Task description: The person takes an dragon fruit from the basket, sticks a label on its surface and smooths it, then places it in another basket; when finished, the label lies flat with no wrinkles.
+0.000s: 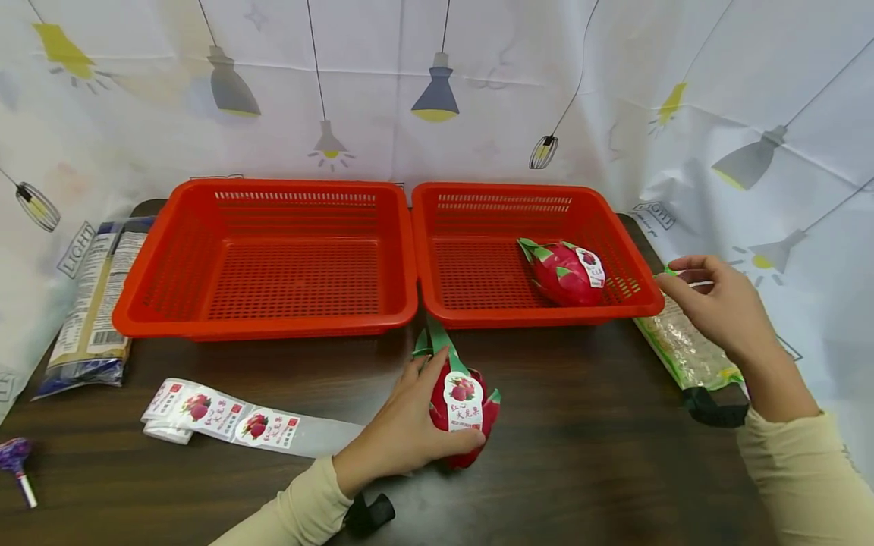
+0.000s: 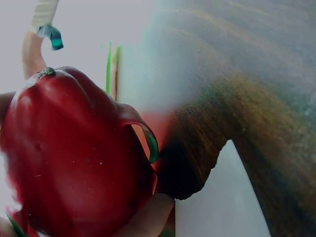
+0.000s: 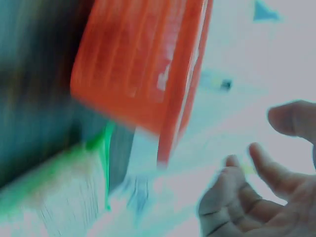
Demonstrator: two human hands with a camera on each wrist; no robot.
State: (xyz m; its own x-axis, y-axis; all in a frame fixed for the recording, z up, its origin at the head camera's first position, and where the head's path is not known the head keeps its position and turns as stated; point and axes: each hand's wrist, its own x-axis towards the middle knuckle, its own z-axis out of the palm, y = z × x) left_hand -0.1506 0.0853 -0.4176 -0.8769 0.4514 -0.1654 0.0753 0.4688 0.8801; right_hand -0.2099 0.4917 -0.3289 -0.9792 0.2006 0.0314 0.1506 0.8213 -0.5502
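My left hand (image 1: 410, 436) grips a red dragon fruit (image 2: 86, 158) above the table, thumb and fingers around its sides. A white label (image 1: 463, 402) with a fruit picture is on its upper face. My right hand (image 1: 727, 307) is raised beside the right corner of the smaller red basket (image 1: 505, 316), its fingers loosely bent with nothing between them in the right wrist view. Inside that basket lies another dragon fruit (image 1: 556, 277), also labelled. A strip of labels (image 1: 235, 421) runs across the table left of my left hand.
A larger red basket (image 1: 293, 326) stands at the left, side by side with the smaller one. Packaged bags lie at the far left (image 1: 95, 311) and below my right hand (image 1: 690, 341). A wrapped lollipop (image 1: 15, 459) is near the left edge. A printed cloth (image 1: 382, 83) hangs behind.
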